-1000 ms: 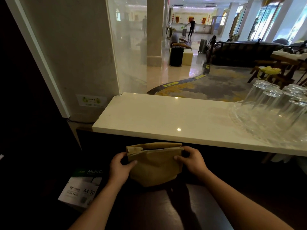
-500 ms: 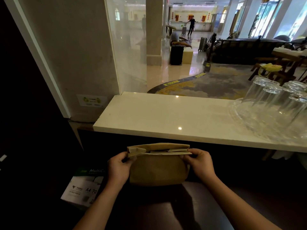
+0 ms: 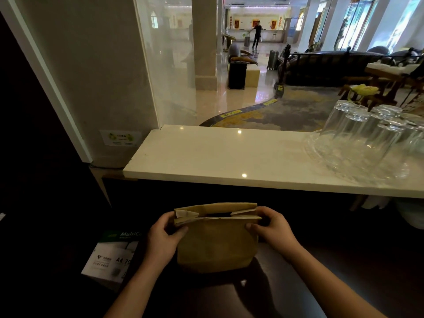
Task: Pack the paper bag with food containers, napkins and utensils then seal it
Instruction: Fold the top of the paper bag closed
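Note:
A brown paper bag (image 3: 216, 243) stands upright on a dark work surface (image 3: 270, 292) below the counter. Its mouth is a narrow dark slit, with the top edges pressed close together and small flaps folded in at both ends. My left hand (image 3: 163, 241) grips the bag's upper left corner. My right hand (image 3: 271, 227) pinches the upper right corner. What is inside the bag is hidden. No food containers, napkins or utensils are in view.
A white stone counter (image 3: 229, 157) runs across just beyond the bag. Several upturned glasses (image 3: 367, 138) sit on a clear tray at its right. A pack of A4 paper (image 3: 114, 255) lies low on the left. A wall and glass panel stand at the left.
Both hands slid up from the bag's sides to its top corners. The top edges have been drawn closer together, and the bag stands a little taller.

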Action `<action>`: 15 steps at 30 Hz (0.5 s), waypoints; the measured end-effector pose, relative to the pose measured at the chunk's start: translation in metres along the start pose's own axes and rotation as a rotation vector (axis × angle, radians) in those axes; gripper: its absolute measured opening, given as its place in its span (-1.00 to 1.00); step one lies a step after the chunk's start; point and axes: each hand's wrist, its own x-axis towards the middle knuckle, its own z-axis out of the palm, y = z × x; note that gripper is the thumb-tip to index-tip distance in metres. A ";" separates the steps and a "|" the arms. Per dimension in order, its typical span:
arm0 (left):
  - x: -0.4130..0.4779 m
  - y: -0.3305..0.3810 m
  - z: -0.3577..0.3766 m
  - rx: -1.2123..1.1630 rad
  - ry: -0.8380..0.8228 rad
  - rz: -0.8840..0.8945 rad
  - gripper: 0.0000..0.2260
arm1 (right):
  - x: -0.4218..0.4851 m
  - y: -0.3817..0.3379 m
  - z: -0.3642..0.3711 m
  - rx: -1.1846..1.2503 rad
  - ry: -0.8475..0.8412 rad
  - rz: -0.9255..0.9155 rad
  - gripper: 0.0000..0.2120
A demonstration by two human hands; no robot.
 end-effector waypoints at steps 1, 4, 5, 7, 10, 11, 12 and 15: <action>-0.002 0.002 -0.001 0.012 0.000 0.006 -0.63 | -0.002 -0.002 -0.003 0.007 -0.019 -0.009 -0.64; -0.008 0.008 -0.003 0.031 -0.023 0.035 -0.58 | -0.009 -0.008 -0.013 0.067 -0.056 -0.076 -0.41; -0.010 0.010 -0.003 0.037 -0.031 0.045 -0.55 | -0.011 -0.010 -0.017 0.082 -0.058 -0.096 -0.39; -0.014 0.015 -0.004 0.047 -0.036 0.075 -0.47 | -0.014 -0.015 -0.025 0.101 -0.086 -0.116 -0.36; -0.017 0.022 -0.006 0.049 -0.033 0.093 -0.30 | -0.010 -0.023 -0.033 0.162 -0.097 -0.108 -0.39; -0.018 0.024 -0.008 0.043 -0.051 0.100 -0.25 | -0.006 -0.027 -0.033 0.190 -0.055 -0.091 -0.45; -0.020 0.026 -0.009 0.030 -0.082 0.112 -0.21 | -0.001 -0.032 -0.033 0.180 -0.009 -0.080 -0.51; -0.023 0.032 -0.008 -0.028 -0.181 0.131 -0.25 | 0.016 -0.044 -0.035 -0.095 -0.018 -0.134 -0.72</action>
